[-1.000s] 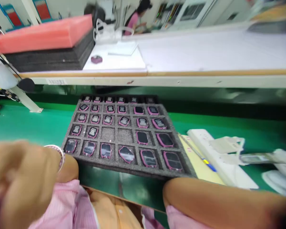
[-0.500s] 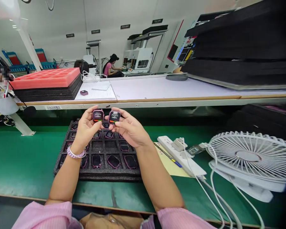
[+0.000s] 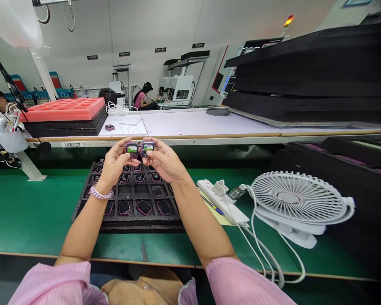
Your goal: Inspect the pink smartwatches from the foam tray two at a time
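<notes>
My left hand [image 3: 114,164] is closed around a purple-framed smartwatch body [image 3: 132,150], its screen lit green and white. Beside it, my right hand [image 3: 165,161] grips a second such smartwatch body [image 3: 147,148], also showing green on its screen. The two watches are held side by side, upright, screens facing me, with thumbs at their lower edges. Beneath them a black foam tray [image 3: 131,224] lies on the green bench, with watches of the same kind in most of its pockets. Part of the tray is hidden by my forearms.
A white power strip [image 3: 224,201] with plugs, a pen [image 3: 213,206] and a white fan [image 3: 298,199] stand to the right. On the shelf ahead are pink foam [image 3: 63,109] at left and stacked black trays [image 3: 305,80] at right. A person [image 3: 141,99] sits in the distance.
Both screens have gone from dark with text and red-green marks to a green and white display. The watches are nearer each other. My view has shifted right.
</notes>
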### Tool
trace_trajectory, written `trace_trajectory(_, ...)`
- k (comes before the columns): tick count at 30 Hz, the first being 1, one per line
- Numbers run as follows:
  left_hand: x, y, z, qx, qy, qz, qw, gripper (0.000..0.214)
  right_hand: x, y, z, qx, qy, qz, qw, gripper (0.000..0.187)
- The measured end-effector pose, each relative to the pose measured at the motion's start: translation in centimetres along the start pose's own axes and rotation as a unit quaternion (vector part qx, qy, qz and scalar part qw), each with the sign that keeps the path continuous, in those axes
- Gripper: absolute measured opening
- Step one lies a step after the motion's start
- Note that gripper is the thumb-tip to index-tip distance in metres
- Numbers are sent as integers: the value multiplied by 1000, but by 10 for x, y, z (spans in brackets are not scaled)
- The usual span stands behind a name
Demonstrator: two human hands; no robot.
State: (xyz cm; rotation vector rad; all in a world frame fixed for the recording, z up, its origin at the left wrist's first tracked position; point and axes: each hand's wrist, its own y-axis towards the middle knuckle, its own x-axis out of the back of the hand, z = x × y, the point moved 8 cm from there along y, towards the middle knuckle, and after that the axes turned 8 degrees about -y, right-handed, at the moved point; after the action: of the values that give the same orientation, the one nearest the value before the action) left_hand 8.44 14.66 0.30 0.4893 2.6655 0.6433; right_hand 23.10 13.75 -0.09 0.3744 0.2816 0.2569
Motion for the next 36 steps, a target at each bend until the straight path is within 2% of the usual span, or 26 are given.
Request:
trace_trajectory(10, -11, 14, -44, -50, 20, 25, 998, 49, -18, 14, 44, 70, -50, 15, 996, 54)
trace_trajectory(17, -18, 43, -70, -67, 16, 38, 997, 49, -22, 34, 78, 114, -103, 34, 988, 48)
trace_trajectory(23, -22, 67, -82, -72, 8, 43, 996, 53, -17, 61, 94, 128, -99, 48, 986, 46)
trace_trajectory(27, -23, 74, -88, -87, 14, 55, 995, 56, -15, 72, 102, 147, -85, 52, 984, 40)
trace_trajectory(30, -27, 75, -92, -96, 12, 64, 993, 50, -13, 77, 107, 157, -97, 44, 982, 41)
trace_trajectory(32, -28, 75, -94, -92, 11, 54, 994, 41, -12, 79, 108, 152, -102, 42, 982, 35)
trace_trajectory(36, -23, 75, -95, -65, -3, -5, 998, 30, -14, 78, 108, 138, -86, 47, 986, 23)
